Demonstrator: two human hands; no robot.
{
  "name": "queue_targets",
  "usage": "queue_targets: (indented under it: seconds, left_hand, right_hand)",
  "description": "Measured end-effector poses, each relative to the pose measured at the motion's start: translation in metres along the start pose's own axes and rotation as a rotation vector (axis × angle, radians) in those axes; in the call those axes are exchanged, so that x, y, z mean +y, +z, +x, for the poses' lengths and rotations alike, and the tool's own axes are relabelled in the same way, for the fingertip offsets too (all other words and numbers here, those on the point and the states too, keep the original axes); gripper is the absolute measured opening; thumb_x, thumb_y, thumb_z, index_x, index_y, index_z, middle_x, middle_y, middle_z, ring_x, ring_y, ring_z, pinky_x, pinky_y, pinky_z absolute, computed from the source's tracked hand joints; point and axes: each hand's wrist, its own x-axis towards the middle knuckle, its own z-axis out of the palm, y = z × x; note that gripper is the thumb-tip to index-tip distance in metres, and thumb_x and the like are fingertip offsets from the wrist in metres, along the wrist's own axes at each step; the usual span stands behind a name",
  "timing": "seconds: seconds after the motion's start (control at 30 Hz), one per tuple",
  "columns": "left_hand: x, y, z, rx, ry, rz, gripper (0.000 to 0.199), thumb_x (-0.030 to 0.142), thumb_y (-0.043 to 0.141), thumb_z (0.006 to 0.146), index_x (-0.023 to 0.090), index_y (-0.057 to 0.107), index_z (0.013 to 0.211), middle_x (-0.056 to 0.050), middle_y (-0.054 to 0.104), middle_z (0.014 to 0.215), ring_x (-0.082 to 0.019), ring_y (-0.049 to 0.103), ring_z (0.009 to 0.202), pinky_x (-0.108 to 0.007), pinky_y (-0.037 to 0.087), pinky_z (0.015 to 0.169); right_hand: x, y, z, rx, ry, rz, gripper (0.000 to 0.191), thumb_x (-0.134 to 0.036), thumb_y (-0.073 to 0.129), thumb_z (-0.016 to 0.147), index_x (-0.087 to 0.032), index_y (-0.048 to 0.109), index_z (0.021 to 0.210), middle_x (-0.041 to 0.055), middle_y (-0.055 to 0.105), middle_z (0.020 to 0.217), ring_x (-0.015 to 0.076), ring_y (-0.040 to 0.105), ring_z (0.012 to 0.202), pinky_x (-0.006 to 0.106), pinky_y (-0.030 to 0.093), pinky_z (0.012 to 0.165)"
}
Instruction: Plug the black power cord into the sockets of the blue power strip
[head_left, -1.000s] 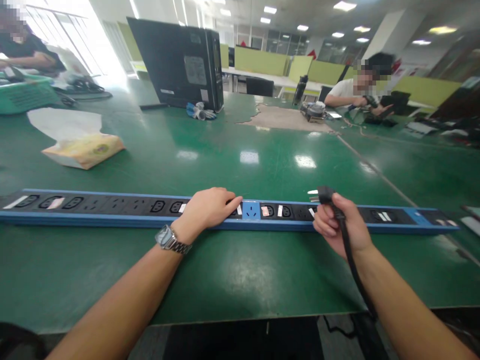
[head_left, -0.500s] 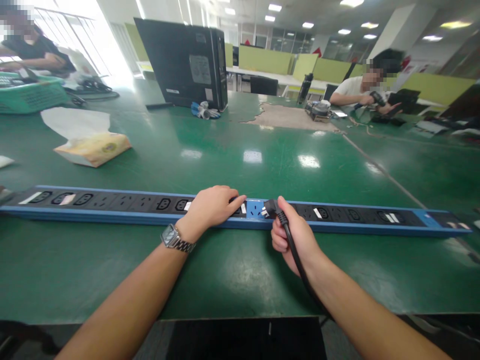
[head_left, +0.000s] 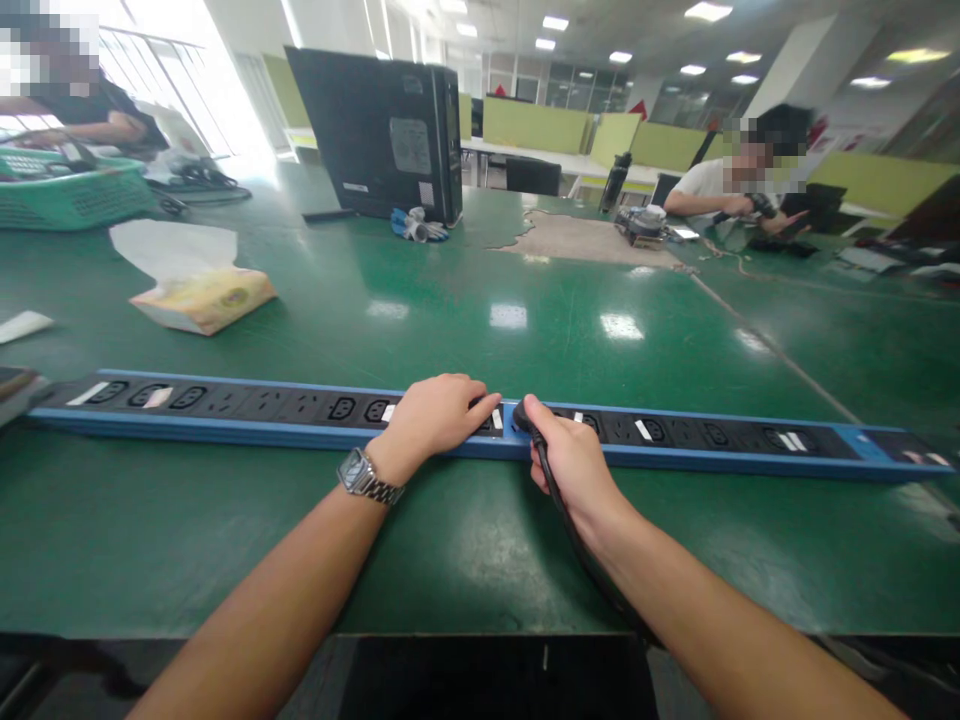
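One power strip crosswise on desk. Two hands: left hand palm-down over strip's middle, fingertips hidden, grip uncertain; right hand pinching one black plug at strip's blue panel, prongs hidden. Open green surface between strip and desk's near edge.

Bright office, heavy glare, wide-angle warp

Window at upper left blown out, strongest light. Ceiling lights on, one yellowish at right; white reflections on glossy green desk. Computer case reads dark beside the glare. Deep shade under desk. Power strip fairly sharp near middle, sockets readable. Edges stretched, far right smeary, background soft. Mosaic squares over two heads.
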Motion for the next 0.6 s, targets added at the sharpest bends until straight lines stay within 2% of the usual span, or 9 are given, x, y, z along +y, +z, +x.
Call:
queue_targets:
  seconds: [0.17,0.27,0.37,0.43,0.5,0.6]
  left_hand:
    - [-0.004,0.002,-0.001,0.101,0.066,-0.103,0.036,0.044,0.038,0.095,0.023,0.066,0.098,-0.005,0.068,0.094,-0.020,0.063,0.091,-0.030,0.046,0.076]
    - [-0.003,0.000,-0.002,0.164,0.131,-0.185,0.031,0.040,0.042,0.095,0.021,0.066,0.099,-0.005,0.067,0.096,-0.019,0.061,0.092,-0.030,0.046,0.081]
    - [0.002,-0.004,-0.006,0.234,0.207,-0.325,0.027,0.034,0.045,0.094,0.020,0.065,0.104,-0.005,0.067,0.096,-0.018,0.060,0.092,-0.031,0.046,0.083]
    - [0.007,-0.007,-0.009,0.233,0.241,-0.421,0.027,0.031,0.046,0.093,0.020,0.064,0.109,-0.005,0.067,0.095,-0.017,0.060,0.089,-0.031,0.047,0.083]
    - [0.012,-0.011,-0.011,0.183,0.277,-0.468,0.030,0.026,0.047,0.090,0.021,0.063,0.114,-0.005,0.066,0.093,-0.017,0.060,0.087,-0.031,0.048,0.082]
    - [0.016,-0.013,-0.011,0.116,0.362,-0.448,0.040,0.020,0.053,0.082,0.022,0.062,0.121,-0.006,0.063,0.104,-0.018,0.059,0.095,-0.032,0.047,0.087]
  right_hand:
    - [-0.006,-0.010,0.005,-0.128,0.087,-0.180,0.051,-0.060,0.059,0.079,-0.018,0.049,0.053,-0.0040,0.041,0.036,0.0087,0.041,0.029,0.019,0.022,0.028]
    - [-0.013,-0.016,0.009,-0.237,0.130,-0.355,0.057,-0.065,0.055,0.080,-0.015,0.056,0.052,-0.0028,0.041,0.035,0.0080,0.041,0.028,0.017,0.019,0.027]
    - [-0.020,-0.019,0.011,-0.342,0.120,-0.510,0.060,-0.066,0.051,0.082,-0.014,0.060,0.054,0.0000,0.048,0.038,0.0096,0.048,0.029,0.017,0.019,0.027]
    - [-0.026,-0.022,0.013,-0.374,0.117,-0.593,0.063,-0.070,0.044,0.083,-0.015,0.060,0.054,0.0033,0.054,0.041,0.0126,0.053,0.032,0.019,0.019,0.028]
    - [-0.031,-0.029,0.017,-0.348,0.053,-0.678,0.069,-0.074,0.037,0.083,-0.016,0.059,0.053,0.0064,0.057,0.043,0.0147,0.053,0.032,0.022,0.022,0.030]
    - [-0.039,-0.049,0.030,-0.193,-0.260,-0.802,0.070,-0.073,0.035,0.084,-0.016,0.062,0.054,0.0050,0.056,0.043,0.0128,0.049,0.035,0.025,0.031,0.038]
